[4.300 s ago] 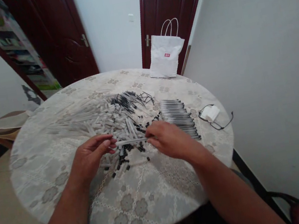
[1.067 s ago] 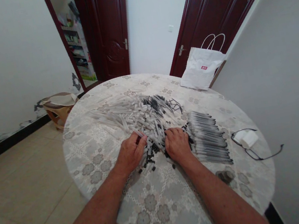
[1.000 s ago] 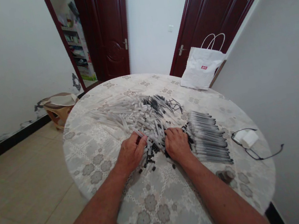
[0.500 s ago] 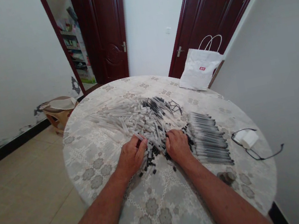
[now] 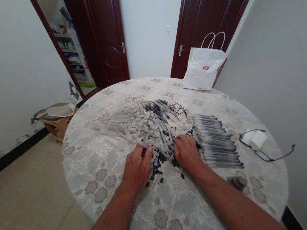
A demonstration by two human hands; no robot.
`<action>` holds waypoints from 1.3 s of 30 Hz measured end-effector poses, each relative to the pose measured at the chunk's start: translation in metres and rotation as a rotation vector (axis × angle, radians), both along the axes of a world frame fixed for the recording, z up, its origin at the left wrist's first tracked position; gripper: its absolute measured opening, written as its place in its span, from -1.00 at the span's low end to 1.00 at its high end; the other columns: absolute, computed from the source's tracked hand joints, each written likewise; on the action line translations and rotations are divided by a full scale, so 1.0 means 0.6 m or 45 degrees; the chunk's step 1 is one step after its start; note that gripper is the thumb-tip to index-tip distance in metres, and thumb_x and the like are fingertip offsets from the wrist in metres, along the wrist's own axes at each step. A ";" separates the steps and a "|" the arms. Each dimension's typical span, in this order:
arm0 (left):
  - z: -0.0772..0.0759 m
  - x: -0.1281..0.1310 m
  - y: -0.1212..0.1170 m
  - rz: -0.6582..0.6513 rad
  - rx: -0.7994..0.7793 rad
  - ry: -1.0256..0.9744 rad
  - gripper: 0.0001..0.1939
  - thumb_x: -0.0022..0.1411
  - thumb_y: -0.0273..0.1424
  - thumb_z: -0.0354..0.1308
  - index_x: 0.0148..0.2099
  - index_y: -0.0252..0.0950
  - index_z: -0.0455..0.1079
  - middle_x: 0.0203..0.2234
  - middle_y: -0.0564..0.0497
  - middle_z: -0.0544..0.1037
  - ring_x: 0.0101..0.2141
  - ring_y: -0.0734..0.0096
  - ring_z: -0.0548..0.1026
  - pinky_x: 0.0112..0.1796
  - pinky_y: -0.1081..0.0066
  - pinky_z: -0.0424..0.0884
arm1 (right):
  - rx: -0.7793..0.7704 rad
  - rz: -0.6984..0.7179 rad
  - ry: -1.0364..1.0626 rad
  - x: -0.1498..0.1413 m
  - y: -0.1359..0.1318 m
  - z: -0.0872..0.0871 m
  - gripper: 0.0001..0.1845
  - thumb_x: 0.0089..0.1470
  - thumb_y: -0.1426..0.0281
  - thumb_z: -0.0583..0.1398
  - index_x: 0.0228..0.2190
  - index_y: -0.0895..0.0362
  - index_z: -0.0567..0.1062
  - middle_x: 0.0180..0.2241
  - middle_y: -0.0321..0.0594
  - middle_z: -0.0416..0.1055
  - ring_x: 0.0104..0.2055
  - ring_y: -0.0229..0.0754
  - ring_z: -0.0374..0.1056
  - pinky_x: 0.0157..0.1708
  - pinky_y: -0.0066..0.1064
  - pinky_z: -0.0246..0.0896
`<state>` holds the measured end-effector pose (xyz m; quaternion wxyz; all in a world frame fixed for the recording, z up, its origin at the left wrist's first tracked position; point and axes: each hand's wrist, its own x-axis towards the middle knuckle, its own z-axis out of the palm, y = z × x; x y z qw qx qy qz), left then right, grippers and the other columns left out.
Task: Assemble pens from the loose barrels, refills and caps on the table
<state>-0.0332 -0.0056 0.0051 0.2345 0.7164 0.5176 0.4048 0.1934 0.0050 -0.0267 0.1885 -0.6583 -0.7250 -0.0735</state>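
Note:
A pile of grey pen barrels [image 5: 131, 122] covers the middle of the round table [image 5: 100, 168], with thin black refills [image 5: 160, 108] behind it and small black caps [image 5: 159, 163] at its near edge. My left hand [image 5: 137, 167] is closed with a grey pen barrel [image 5: 144, 144] sticking out above its fingers. My right hand [image 5: 186, 151] lies knuckles-up on the near edge of the pile, fingers curled down among the parts; what they grip is hidden. A neat row of assembled pens [image 5: 215, 139] lies just right of that hand.
A white paper bag [image 5: 203, 67] stands at the table's far edge by a dark red door. Spectacles and a small white object [image 5: 257, 140] lie at the right rim. A low wooden stool [image 5: 55, 116] stands on the tiled floor to the left.
Both hands have come down from holding one barrel between them to rest on the near edge of the pile. In the last second they barely moved; the camera shifted a little.

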 end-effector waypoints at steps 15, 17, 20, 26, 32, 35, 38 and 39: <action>0.020 0.018 0.001 0.019 -0.397 -0.498 -0.66 0.39 -0.08 0.05 -0.19 -0.24 0.42 -0.45 0.04 0.58 -0.49 0.40 0.46 -0.43 0.44 0.35 | -0.021 0.031 -0.002 0.002 -0.002 0.013 -0.78 0.15 0.51 0.17 -0.18 0.14 0.58 -0.14 -0.09 0.45 -0.03 -0.01 0.25 0.10 -0.19 -0.01; 0.034 0.028 0.014 0.021 -0.449 -0.639 -0.64 0.36 -0.05 0.10 -0.23 -0.26 0.42 -0.48 0.04 0.56 -0.54 0.45 0.41 -0.50 0.47 0.31 | -0.011 0.013 0.014 0.003 -0.001 0.011 -0.80 0.18 0.49 0.17 -0.20 0.14 0.58 -0.17 -0.09 0.45 -0.05 -0.02 0.25 0.09 -0.19 -0.01; 0.059 0.053 0.044 0.017 -0.451 -0.894 -0.63 0.29 -0.05 0.18 -0.31 -0.28 0.40 -0.52 0.05 0.54 -0.60 0.52 0.35 -0.57 0.51 0.26 | -0.005 -0.021 0.000 0.003 0.002 0.012 -0.84 0.20 0.47 0.18 -0.22 0.12 0.57 -0.19 -0.10 0.45 -0.05 0.00 0.24 0.04 -0.18 -0.01; 0.071 0.112 0.096 0.025 -0.367 -1.337 -0.67 0.19 -0.11 0.26 -0.29 -0.27 0.34 -0.54 0.11 0.48 -0.64 0.58 0.32 -0.62 0.56 0.22 | 0.040 -0.132 0.015 0.001 0.010 0.011 -0.81 0.32 0.36 0.11 -0.19 0.10 0.53 -0.20 -0.10 0.44 -0.07 0.02 0.22 -0.07 -0.20 -0.01; 0.012 0.123 0.098 0.100 -0.269 -1.064 -0.65 0.29 -0.06 0.17 -0.29 -0.26 0.34 -0.56 0.12 0.47 -0.63 0.56 0.32 -0.61 0.55 0.21 | -0.032 -0.147 0.049 0.010 0.015 0.004 -0.86 0.29 0.40 0.16 -0.17 0.10 0.53 -0.18 -0.10 0.45 -0.05 0.00 0.22 -0.09 -0.24 0.00; 0.001 0.118 0.091 0.107 -0.187 -0.929 -0.68 0.33 -0.08 0.14 -0.25 -0.25 0.34 -0.56 0.13 0.46 -0.62 0.55 0.31 -0.58 0.55 0.24 | -0.065 -0.157 0.034 0.006 0.018 0.006 -0.85 0.29 0.31 0.18 -0.18 0.10 0.52 -0.17 -0.08 0.44 -0.04 0.02 0.23 -0.10 -0.23 0.00; 0.004 0.115 0.087 0.097 -0.128 -0.873 -0.70 0.35 -0.09 0.12 -0.23 -0.24 0.35 -0.56 0.13 0.44 -0.60 0.54 0.31 -0.56 0.54 0.26 | -0.091 -0.199 0.023 -0.001 0.022 0.011 -0.85 0.28 0.31 0.20 -0.19 0.12 0.51 -0.16 -0.06 0.43 -0.05 0.03 0.24 -0.13 -0.23 0.01; 0.007 0.114 0.087 0.091 -0.116 -0.858 -0.70 0.35 -0.09 0.12 -0.22 -0.24 0.35 -0.56 0.12 0.44 -0.59 0.53 0.32 -0.55 0.54 0.27 | -0.092 -0.215 0.026 -0.002 0.023 0.012 -0.85 0.27 0.32 0.20 -0.19 0.13 0.51 -0.16 -0.05 0.43 -0.06 0.03 0.25 -0.13 -0.23 0.01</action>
